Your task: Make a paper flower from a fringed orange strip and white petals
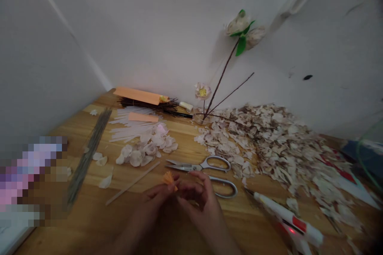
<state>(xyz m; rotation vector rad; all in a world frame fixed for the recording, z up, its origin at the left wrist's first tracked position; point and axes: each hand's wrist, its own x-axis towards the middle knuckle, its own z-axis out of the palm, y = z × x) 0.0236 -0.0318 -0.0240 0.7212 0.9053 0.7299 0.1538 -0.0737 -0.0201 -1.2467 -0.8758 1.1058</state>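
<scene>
Low in the middle of the head view, my left hand [157, 199] and my right hand [199, 193] meet over the wooden table [89, 223]. Both pinch a small orange fringed paper piece [169, 178] between their fingertips. Silver scissors [206, 173] lie shut just beyond my right hand. A thin pale stick [131, 184] lies on the table to the left of my left hand. A heap of pale petals [149, 147] sits farther back.
A wide spread of dried husk scraps [278, 147] covers the right side. A white glue gun [287, 219] lies at lower right. Clear glue sticks [131, 127], orange paper [139, 95], dark twigs and a finished flower branch [239, 32] stand by the wall.
</scene>
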